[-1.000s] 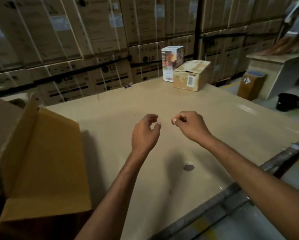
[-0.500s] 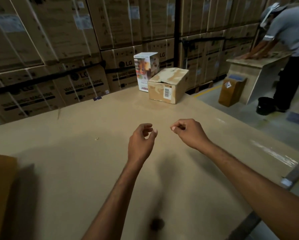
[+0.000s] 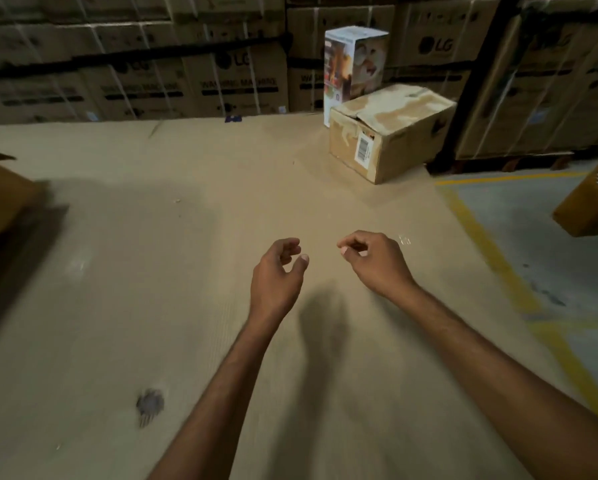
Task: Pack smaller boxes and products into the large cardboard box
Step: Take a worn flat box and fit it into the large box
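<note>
Head view: small brown box (image 3: 391,133) sits upper right, nearer right grip (image 3: 377,261) than left grip (image 3: 277,271). Both hang loosely curled, empty.

I see stacked LG washing-machine cartons (image 3: 235,81) walling the far side of the tan tabletop (image 3: 186,271), with a black upright post (image 3: 473,81) at right. A dark smudge (image 3: 149,405) marks the near surface. Yellow floor lines (image 3: 491,251) cross the grey floor (image 3: 533,216) beside it.

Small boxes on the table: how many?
2: white printed box stands upright far back on the table; brown carton sits right in front of it. Others may lie outside the frame.
</note>
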Motion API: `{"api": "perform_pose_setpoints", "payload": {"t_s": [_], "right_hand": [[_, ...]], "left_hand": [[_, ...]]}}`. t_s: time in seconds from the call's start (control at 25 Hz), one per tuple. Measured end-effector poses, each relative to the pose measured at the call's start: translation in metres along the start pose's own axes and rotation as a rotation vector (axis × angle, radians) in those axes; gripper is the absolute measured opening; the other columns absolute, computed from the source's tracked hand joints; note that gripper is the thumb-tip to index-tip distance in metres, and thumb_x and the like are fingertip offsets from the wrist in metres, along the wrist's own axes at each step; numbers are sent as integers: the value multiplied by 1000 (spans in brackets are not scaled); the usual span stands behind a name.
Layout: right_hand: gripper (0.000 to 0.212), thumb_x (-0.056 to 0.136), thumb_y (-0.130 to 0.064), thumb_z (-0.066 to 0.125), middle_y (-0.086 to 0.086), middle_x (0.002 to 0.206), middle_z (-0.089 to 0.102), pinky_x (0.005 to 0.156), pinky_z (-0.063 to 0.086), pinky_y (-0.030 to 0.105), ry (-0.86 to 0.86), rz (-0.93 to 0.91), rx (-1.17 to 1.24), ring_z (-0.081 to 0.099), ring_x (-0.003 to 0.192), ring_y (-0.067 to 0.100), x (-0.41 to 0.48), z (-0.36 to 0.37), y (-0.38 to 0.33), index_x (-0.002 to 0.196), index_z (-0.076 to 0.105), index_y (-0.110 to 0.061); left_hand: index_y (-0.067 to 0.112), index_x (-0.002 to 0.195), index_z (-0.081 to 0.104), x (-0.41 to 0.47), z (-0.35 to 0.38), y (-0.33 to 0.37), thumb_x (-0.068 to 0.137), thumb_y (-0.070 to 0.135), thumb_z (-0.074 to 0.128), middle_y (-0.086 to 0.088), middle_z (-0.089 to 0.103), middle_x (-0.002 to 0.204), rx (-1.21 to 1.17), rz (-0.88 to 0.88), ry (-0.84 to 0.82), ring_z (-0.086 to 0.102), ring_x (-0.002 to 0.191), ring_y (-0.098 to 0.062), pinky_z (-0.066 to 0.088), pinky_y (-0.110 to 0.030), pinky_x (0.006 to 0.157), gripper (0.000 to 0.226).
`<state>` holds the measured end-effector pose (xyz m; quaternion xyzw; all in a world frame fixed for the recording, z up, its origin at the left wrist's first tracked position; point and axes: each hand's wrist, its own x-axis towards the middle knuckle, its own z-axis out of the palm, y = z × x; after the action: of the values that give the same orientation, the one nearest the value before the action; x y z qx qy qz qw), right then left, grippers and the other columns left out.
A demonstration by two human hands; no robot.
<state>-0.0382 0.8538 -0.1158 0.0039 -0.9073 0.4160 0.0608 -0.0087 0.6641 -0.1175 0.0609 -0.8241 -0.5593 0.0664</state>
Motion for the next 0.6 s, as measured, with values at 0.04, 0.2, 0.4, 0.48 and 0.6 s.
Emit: {"api": "perform_pose_setpoints", "payload": {"t_s": [0.04,0.2,0.4,0.48,0.6], "right_hand": [[12,95,-22,67,-13,98,77,91,53,28,-22,-26,6,70,96,5,-5,-9,8,99,79,-24],[12,95,-22,68,-18,98,75,88,51,26,-60,-100,52,67,98,0,-35,-44,33,99,78,-27],[13,95,-21,69,-21,97,73,80,45,21,-157,-130,53,65,93,-4,-90,-69,63,101,79,-27],[14,95,-22,69,-21,99,73,80,45,21,-221,-158,31,65,91,-3,-111,-76,76,103,79,-27],[18,96,-22,69,-17,106,72,86,49,25,-320,-172,11,66,97,4,-136,-89,99,111,77,-27]], "left_hand": [[26,123,66,-12,5,7,94,24,69,12,72,112,32,-8,23,66,110,-10,53,-37,98,29],[28,127,63,-59,22,25,96,28,67,15,70,119,123,-10,121,62,116,-9,51,-34,97,31],[28,132,61,-134,55,22,97,42,66,16,67,124,91,-52,219,58,121,-6,48,-31,95,38],[26,134,61,-165,75,22,97,50,63,14,67,127,70,-68,243,57,121,-5,47,-29,93,44],[25,136,59,-200,106,26,97,54,60,11,65,131,37,-115,265,56,122,-6,45,-27,90,49]]}}
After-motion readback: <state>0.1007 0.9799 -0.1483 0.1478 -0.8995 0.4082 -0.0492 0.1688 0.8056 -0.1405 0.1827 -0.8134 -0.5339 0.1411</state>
